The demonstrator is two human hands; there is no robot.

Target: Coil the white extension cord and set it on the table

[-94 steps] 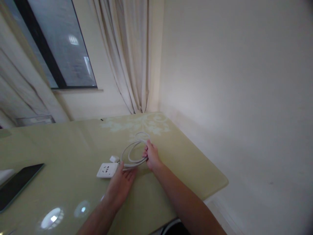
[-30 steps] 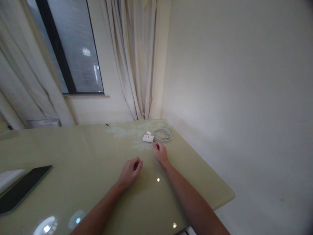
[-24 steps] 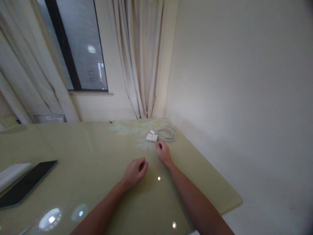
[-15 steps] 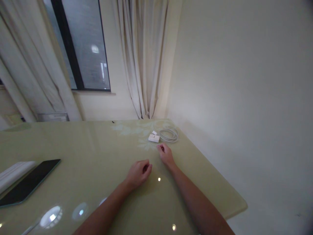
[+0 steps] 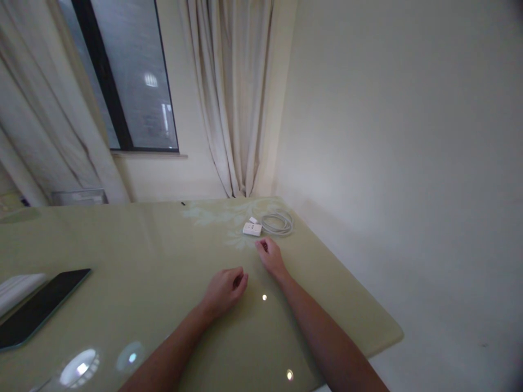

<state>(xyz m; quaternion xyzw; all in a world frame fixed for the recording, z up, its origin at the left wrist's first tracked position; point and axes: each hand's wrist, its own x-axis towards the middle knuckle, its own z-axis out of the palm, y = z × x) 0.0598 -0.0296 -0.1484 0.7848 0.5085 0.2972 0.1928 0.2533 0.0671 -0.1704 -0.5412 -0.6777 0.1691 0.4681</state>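
Note:
My left hand (image 5: 225, 288) rests on the glossy greenish table, its fingers curled into a loose fist with nothing visible inside. Farther forward and to the right, my right hand (image 5: 270, 256) is curled the same way and also looks bare. Just beyond the right hand lies a small white power strip (image 5: 252, 229) with socket holes on its top. A white plug (image 5: 253, 220) sits against its far side. Next to them is a coiled pale cable (image 5: 278, 224). Neither hand appears to touch these things.
On the left of the table (image 5: 134, 245) lie a black flat panel (image 5: 44, 307) and a white long object (image 5: 18, 291). A tiny dark item (image 5: 183, 203) is near the back edge. A wall (image 5: 388, 163) runs along the right; curtains (image 5: 229, 98) and a window stand behind.
The view has turned slightly to the right, so everything sits a little farther left. Both hands keep their curled shape and their place on the table.

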